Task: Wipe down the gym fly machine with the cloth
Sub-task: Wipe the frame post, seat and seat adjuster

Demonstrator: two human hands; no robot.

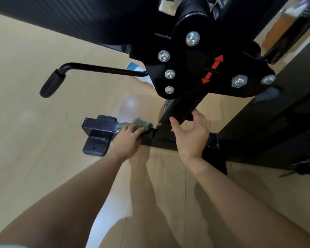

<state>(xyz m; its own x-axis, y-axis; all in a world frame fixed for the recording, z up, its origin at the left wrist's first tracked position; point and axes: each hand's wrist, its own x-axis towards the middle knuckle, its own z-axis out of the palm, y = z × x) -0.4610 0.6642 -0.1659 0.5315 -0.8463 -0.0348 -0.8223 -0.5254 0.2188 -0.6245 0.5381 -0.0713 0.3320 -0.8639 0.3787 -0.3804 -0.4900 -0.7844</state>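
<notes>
The black fly machine fills the upper half of the view, with a bolted bracket plate (195, 68) bearing red arrows and a seat pad above it. Its low base bar (100, 125) lies on the floor and ends in a foot plate. A green-grey cloth (143, 123) lies on that bar. My left hand (128, 138) presses the cloth down on the bar, fingers laid over it. My right hand (191, 133) grips the lower end of the slanted black post (179, 111), thumb on its left face.
A black adjustment lever (75, 72) with a rubber grip juts left from the bracket. A blue-and-white object (138, 72) lies on the light wood floor behind it. A dark upright frame (276, 113) stands at the right.
</notes>
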